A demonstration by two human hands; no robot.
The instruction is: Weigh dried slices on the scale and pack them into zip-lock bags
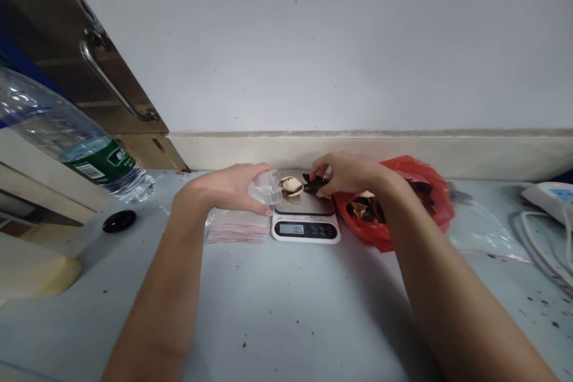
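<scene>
"Both occupied?"
"Yes: left hand [235, 186] half-curled around a clear bag [267, 188], right hand [349, 173] pinching dark pieces [316, 184] over the scale [307, 233]."
"The pale piece [292, 185]?"
"Between them, beside the bag."

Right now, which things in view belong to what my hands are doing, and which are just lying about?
Apparently in use:
clear bag in left hand
dark pieces at right hand
pale piece
scale
red bag
flat bags

Apparently lying about:
bottle
black oval object
white device
</scene>
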